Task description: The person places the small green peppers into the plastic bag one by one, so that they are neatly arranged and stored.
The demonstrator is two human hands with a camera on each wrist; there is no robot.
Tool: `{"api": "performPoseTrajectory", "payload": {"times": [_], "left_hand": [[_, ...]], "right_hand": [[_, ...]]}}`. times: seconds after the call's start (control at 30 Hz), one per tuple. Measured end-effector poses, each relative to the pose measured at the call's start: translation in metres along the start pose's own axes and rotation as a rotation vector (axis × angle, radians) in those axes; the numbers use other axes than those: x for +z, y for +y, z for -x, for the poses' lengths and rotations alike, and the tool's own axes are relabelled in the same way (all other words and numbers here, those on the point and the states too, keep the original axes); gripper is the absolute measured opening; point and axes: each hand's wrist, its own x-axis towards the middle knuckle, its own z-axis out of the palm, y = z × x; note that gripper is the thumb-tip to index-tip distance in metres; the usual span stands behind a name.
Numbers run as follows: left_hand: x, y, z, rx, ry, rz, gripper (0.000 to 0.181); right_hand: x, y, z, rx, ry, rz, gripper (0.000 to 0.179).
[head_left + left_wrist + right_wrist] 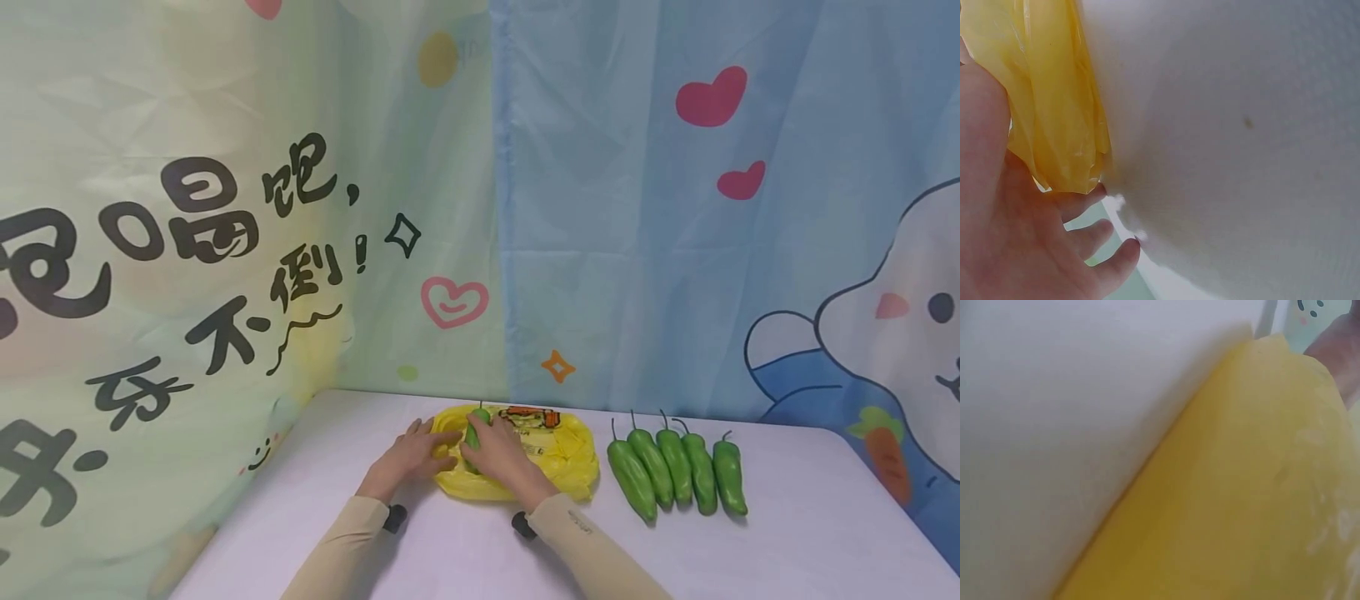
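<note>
A yellow plastic bag with printed figures lies on the table, its mouth toward the left. My right hand grips a green pepper at the mouth, stem pointing up and away. At the bag's left edge, my left hand holds the plastic between thumb and fingers. The left wrist view has the bag's edge hanging across that hand, with the other fingers spread loosely below it. Yellow plastic fills much of the right wrist view, where the pepper is hidden.
Several green peppers lie side by side right of the bag, stems pointing away. The pale table ends at a printed cloth backdrop behind and at the left. Dark wrist straps sit at both cuffs.
</note>
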Motion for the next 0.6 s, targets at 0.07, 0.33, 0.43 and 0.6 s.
{"api": "performPoseTrajectory", "payload": {"times": [0.07,0.33,0.43,0.6], "left_hand": [[0.0000,0.0001,0.0002,0.001,0.001,-0.002,0.050],[-0.0006,-0.0008,0.0005,0.008,0.003,-0.004,0.050],[-0.0007,-0.0005,0.0007,0.006,0.005,-0.004,0.050],[-0.0009,0.0009,0.0009,0.001,0.008,-0.001,0.049]], "right_hand": [[0.0014,-0.0002,-0.0005,0.003,0.001,0.009,0.058],[0.0053,-0.0016,-0.0015,0.015,-0.002,-0.009,0.060],[0.0071,-0.0020,-0.0014,0.012,0.007,0.002,0.059],[0.0075,-0.0037,0.0000,0.014,0.015,0.010,0.057]]}}
